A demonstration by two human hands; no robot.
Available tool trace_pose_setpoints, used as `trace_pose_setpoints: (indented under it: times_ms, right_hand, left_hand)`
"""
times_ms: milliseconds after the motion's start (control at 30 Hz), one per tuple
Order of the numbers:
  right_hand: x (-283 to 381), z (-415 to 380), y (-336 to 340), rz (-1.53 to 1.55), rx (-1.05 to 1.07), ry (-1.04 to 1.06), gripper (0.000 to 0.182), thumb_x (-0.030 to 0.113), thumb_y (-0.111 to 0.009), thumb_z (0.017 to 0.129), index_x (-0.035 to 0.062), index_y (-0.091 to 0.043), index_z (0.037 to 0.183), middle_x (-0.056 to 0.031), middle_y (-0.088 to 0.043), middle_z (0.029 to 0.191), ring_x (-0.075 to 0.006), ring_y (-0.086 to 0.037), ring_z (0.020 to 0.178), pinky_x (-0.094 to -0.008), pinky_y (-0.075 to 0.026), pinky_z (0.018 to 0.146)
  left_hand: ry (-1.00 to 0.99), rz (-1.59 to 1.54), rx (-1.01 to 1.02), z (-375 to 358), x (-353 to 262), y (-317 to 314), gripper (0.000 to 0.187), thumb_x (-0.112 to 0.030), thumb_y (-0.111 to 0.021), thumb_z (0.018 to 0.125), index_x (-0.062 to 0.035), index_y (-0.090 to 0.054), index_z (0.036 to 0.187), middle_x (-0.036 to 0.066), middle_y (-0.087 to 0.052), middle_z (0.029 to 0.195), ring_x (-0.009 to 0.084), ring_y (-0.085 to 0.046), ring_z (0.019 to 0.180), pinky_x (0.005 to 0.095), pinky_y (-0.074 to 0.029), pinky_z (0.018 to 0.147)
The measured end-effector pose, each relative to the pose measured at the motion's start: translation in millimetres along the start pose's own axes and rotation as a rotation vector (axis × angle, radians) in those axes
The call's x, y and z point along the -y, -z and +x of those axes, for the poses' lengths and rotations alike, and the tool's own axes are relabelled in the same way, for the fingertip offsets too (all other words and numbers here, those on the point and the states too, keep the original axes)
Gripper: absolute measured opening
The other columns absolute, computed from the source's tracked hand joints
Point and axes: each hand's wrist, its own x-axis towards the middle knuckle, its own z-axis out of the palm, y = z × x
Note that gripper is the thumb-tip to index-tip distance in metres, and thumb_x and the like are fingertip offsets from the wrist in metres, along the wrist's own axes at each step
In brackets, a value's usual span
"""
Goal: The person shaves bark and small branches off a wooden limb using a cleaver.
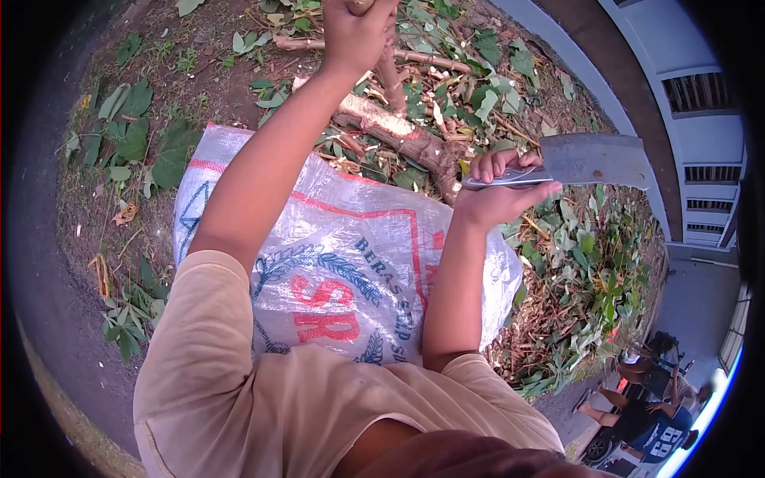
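Outdoors, leafy dirt ground (183,84): left hand (357,38) has a snug grip on a stick (390,80), part-stripped branch (382,121) just beside; right hand (496,197)'s wrapped round a cleaver (594,159), blade jutting toward the building (709,151) along the right edge.

I am outdoors, in what looks like a yard beside a building. Bare soil (215,77) spreads around me, strewn with green leaves (171,155) and wood chips (542,315), and a dark, hard-looking strip of ground (88,327) runs along my left. To my right stands the building (677,151), pale blue-grey, with at least 4 dark slatted openings (705,93). Near its far wall (697,295) I can see at least 2 people (657,430) and a wheel (598,448), its vehicle too small to identify.
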Motion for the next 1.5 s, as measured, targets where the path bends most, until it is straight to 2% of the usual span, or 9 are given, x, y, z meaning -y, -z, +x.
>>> trace_pose_setpoints:
  times_ms: [100,200,367,533,800,867,967,1133,1500]
  right_hand:
    - [-57.5,-27.6,14.4,-0.005,-0.072,-0.156,0.065,0.079,-0.034,0.1,0.0147,-0.04,0.098,-0.0006,-0.037,0.066,-0.0128,-0.036,0.05,-0.0284,-0.033,0.047]
    - [-110.6,-45.8,44.8,0.176,-0.08,-1.258,0.054,0.068,-0.042,0.104,0.0145,-0.047,0.095,0.0019,-0.037,0.062,-0.0101,-0.034,0.047,-0.0267,-0.028,0.044]
    - [-89.9,-37.2,29.1,0.159,-0.018,-1.173,0.054,0.068,-0.042,0.104,0.0155,-0.05,0.094,0.003,-0.037,0.062,-0.0076,-0.034,0.046,-0.0245,-0.027,0.043]
    - [-40.9,-22.0,7.8,0.04,0.03,-0.819,0.055,0.067,-0.039,0.105,0.0142,-0.052,0.098,0.002,-0.037,0.061,-0.0078,-0.032,0.045,-0.0236,-0.026,0.041]
    - [8.7,-16.4,-10.2,-0.056,0.122,0.001,0.061,0.073,-0.032,0.104,0.0133,-0.044,0.105,-0.0017,-0.04,0.072,-0.0105,-0.037,0.054,-0.0255,-0.032,0.049]
    - [-48.2,-40.4,8.2,-0.032,0.024,-0.102,0.058,0.074,-0.034,0.103,0.0173,-0.042,0.102,-0.0017,-0.04,0.07,-0.0128,-0.038,0.056,-0.0292,-0.034,0.05]
    - [-100.2,-56.0,31.4,-0.049,0.002,-1.22,0.048,0.063,-0.043,0.106,0.0151,-0.048,0.1,0.0003,-0.039,0.066,-0.0109,-0.035,0.05,-0.0284,-0.031,0.046]
    - [-88.9,-52.5,12.9,-0.014,-0.037,-1.093,0.048,0.06,-0.043,0.107,0.0138,-0.052,0.1,0.0022,-0.037,0.063,-0.0089,-0.033,0.047,-0.0259,-0.028,0.044]
    - [16.1,-25.6,-22.6,0.026,0.141,-0.221,0.055,0.068,-0.033,0.107,0.0139,-0.045,0.102,0.0,-0.037,0.067,-0.0096,-0.035,0.051,-0.0255,-0.029,0.046]
  left_hand:
    - [0.021,0.034,0.013,-3.7,3.3,-15.4,0.032,-0.023,-0.072,0.1,-0.0128,-0.053,0.078,-0.006,-0.044,0.059,0.0069,-0.044,0.045,0.0249,-0.035,0.044]
    - [-0.028,0.064,0.097,-4.7,12.0,-2.4,0.032,-0.028,-0.072,0.1,-0.008,-0.057,0.081,-0.004,-0.044,0.06,0.0076,-0.042,0.047,0.0261,-0.036,0.047]
    - [-0.095,-0.046,0.062,2.8,-16.0,-1.4,0.031,-0.026,-0.07,0.102,-0.0122,-0.054,0.079,-0.006,-0.043,0.059,0.0065,-0.04,0.044,0.0245,-0.034,0.043]
    - [-0.064,-0.177,0.171,9.3,-64.8,-5.1,0.038,-0.035,-0.064,0.105,-0.0121,-0.053,0.077,-0.007,-0.034,0.051,0.0065,-0.033,0.038,0.0253,-0.03,0.039]
    - [0.02,0.061,0.118,-0.5,-0.9,-5.9,0.038,-0.031,-0.068,0.103,-0.0115,-0.054,0.073,-0.005,-0.044,0.056,0.0056,-0.04,0.043,0.0239,-0.033,0.042]
    - [0.017,0.058,0.1,-1.9,-6.7,-11.4,0.038,-0.03,-0.07,0.102,-0.0109,-0.055,0.074,-0.005,-0.046,0.058,0.0053,-0.042,0.045,0.0234,-0.035,0.043]
    - [0.047,0.12,0.087,-4.3,-3.8,-11.2,0.038,-0.031,-0.071,0.101,-0.0106,-0.055,0.073,-0.005,-0.048,0.058,0.0049,-0.044,0.046,0.0233,-0.036,0.044]
    - [-0.179,0.104,0.106,-5.0,-28.5,-15.9,0.039,-0.032,-0.069,0.103,-0.0103,-0.056,0.074,-0.005,-0.046,0.056,0.0054,-0.04,0.043,0.0238,-0.032,0.042]
    - [0.037,-0.031,0.236,4.5,-22.8,11.3,0.035,-0.033,-0.066,0.104,-0.0101,-0.057,0.079,-0.005,-0.043,0.058,0.0053,-0.039,0.044,0.0227,-0.032,0.043]
